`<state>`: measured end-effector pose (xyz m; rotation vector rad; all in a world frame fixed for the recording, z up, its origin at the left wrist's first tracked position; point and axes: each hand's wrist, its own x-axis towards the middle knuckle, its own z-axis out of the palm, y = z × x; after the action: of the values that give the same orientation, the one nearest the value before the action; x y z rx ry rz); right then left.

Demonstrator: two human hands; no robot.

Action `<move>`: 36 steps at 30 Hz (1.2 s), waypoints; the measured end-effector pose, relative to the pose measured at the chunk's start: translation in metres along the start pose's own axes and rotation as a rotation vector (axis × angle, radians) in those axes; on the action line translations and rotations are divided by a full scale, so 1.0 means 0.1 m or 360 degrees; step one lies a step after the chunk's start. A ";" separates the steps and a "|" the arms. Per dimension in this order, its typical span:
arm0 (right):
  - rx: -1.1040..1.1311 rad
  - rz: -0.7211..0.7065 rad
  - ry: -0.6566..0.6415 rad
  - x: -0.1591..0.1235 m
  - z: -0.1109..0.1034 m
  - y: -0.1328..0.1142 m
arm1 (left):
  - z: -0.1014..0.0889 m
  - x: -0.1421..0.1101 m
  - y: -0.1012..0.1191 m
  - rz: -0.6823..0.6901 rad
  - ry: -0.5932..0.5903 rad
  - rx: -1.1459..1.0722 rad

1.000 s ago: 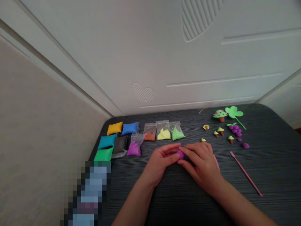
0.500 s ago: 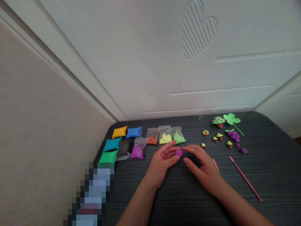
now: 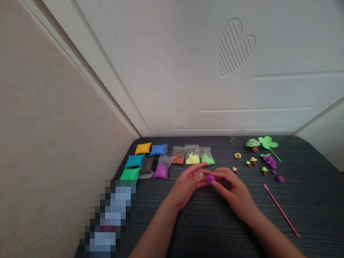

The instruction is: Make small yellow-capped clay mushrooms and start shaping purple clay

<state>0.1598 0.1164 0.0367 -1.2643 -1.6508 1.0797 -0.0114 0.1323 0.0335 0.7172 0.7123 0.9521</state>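
Observation:
A small purple clay ball [image 3: 210, 179] is held above the dark table. My right hand [image 3: 233, 190] pinches it between thumb and fingers. My left hand [image 3: 186, 184] has its fingers stretched out towards the ball, and their tips reach its left side; whether they press on it I cannot tell. Beyond my left hand lie zip bags of light green clay [image 3: 207, 158], yellow clay [image 3: 192, 157] and brown clay [image 3: 178, 157]. The bag of purple clay [image 3: 161, 170] is further left.
Packets in several colours, such as the green packet [image 3: 130, 174], lie at the left. At the right are small clay mushrooms [image 3: 253, 161], a purple grape bunch [image 3: 269, 161], a green clover [image 3: 268, 142], a spotted mushroom [image 3: 253, 144] and a pink modelling tool [image 3: 281, 209].
My right thumb and fingers have closed on the purple ball, which was in my left hand's fingers. My left fingers have loosened. The camera view has shifted a little.

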 end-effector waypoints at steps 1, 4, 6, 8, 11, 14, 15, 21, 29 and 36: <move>0.0109 0.0067 -0.0040 0.00 0.00 -0.01 | -0.01 0.00 0.01 0.0032 0.0048 0.0024; 0.0494 0.0272 -0.0169 -0.01 0.01 -0.03 | -0.02 -0.01 0.02 0.0076 0.0150 0.0263; 0.0599 0.0298 -0.0138 -0.01 0.04 -0.03 | 0.01 -0.02 0.01 0.0080 0.0094 0.0500; 0.0571 0.0249 -0.0052 -0.01 0.06 -0.01 | 0.05 -0.03 0.01 0.0140 0.0051 0.0717; 0.0521 0.0194 -0.0019 -0.02 0.07 0.01 | 0.08 -0.04 0.01 0.0254 0.0076 0.0909; 0.0522 0.0191 -0.0048 -0.02 0.05 0.01 | 0.10 -0.04 0.00 0.0319 0.0127 0.1003; 0.0516 0.0191 -0.0060 -0.02 0.04 0.01 | 0.10 -0.04 0.00 0.0341 0.0154 0.1028; 0.0248 -0.0031 -0.0015 -0.03 0.03 0.01 | 0.12 -0.03 -0.07 0.0370 0.0300 0.0986; 0.0096 -0.0037 0.0091 -0.03 0.08 0.04 | 0.10 -0.01 -0.14 0.0223 0.0255 0.0683; 0.0368 0.0263 0.0047 0.01 0.05 0.04 | 0.08 0.00 -0.10 0.0035 0.0168 0.0540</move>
<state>0.1560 0.1168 0.0314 -1.2727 -1.3727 1.3046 -0.0007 0.1265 0.0300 0.9784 0.9742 0.9032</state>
